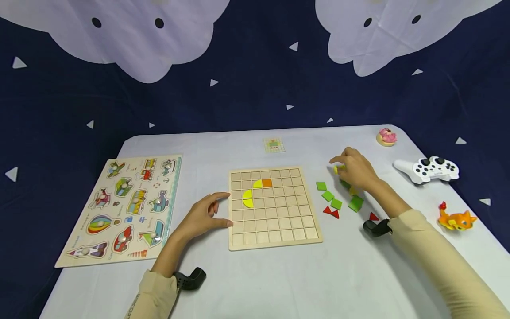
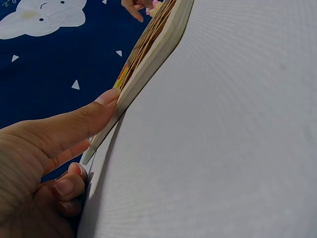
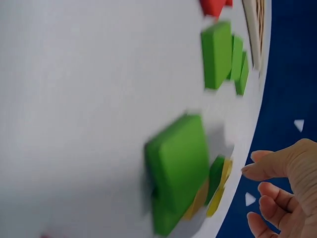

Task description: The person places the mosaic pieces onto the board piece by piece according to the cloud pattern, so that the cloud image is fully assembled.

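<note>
A wooden grid board (image 1: 275, 226) lies at the middle of the table, bearing yellow rounded pieces (image 1: 248, 198) and an orange square (image 1: 266, 183). My left hand (image 1: 205, 215) touches the board's left edge with thumb and forefinger spread apart. In the left wrist view, the thumb (image 2: 94, 119) lies against the board's side. Right of the board, my right hand (image 1: 356, 170) hovers over loose yellow and green pieces, its fingers bent and nothing held. The right wrist view has green blocks (image 3: 181, 158) close by and a yellow piece (image 3: 215, 201) near the fingers.
Small green squares (image 1: 328, 196) and red triangles (image 1: 331, 212) lie right of the board. A patterned card (image 1: 274, 145) is behind it. A picture puzzle (image 1: 135, 206) occupies the left side. At right are a white game controller (image 1: 428, 169), an orange toy (image 1: 457, 219) and a pink trinket (image 1: 387, 137).
</note>
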The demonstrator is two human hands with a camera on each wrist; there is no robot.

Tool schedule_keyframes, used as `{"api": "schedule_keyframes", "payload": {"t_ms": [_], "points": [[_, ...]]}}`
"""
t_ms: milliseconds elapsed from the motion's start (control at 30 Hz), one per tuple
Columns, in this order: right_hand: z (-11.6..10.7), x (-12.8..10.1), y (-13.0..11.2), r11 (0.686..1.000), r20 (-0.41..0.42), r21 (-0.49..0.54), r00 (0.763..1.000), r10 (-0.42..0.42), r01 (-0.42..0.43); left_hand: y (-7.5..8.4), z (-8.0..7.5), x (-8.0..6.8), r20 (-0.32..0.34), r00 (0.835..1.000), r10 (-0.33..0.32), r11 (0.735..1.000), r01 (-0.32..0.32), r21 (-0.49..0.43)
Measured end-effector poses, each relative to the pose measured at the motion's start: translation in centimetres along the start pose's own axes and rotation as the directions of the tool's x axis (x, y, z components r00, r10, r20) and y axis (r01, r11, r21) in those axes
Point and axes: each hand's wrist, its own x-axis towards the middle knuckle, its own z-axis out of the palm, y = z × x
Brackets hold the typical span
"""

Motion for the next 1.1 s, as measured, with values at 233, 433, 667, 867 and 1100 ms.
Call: {"api": "schedule_keyframes", "payload": {"t_ms": [233, 433, 667, 867, 1100], "points": [[-0.2, 0.0, 1.5, 0.998, 0.082, -0.065, 0.996, 0.02, -0.015, -0.1, 0.0, 0.0, 0.0, 1.0, -0.008, 1.0, 0.008, -0.002], [-0.2, 0.1, 1.8, 0.996, 0.106, -0.08, 0.994, 0.036, -0.028, -0.1, 0.1, 0.0, 0.0, 1.0, -0.002, 1.0, 0.002, -0.015], [0.2, -0.1, 2.1, 0.994, 0.071, -0.056, 0.993, 0.096, -0.092, -0.1, 0.1, 0.0, 0.003, 1.0, 0.001, 1.0, -0.001, -0.014], [0.5, -0.3, 2.1, 0.991, 0.035, -0.058, 0.992, 0.119, -0.117, 0.0, 0.1, 0.0, -0.002, 1.0, 0.0, 1.0, 0.0, -0.01], [0.9, -0.4, 1.9, 0.994, 0.033, 0.015, 0.994, 0.104, -0.104, 0.0, 0.0, 0.0, 0.001, 1.0, 0.0, 1.0, 0.0, -0.009]]}}
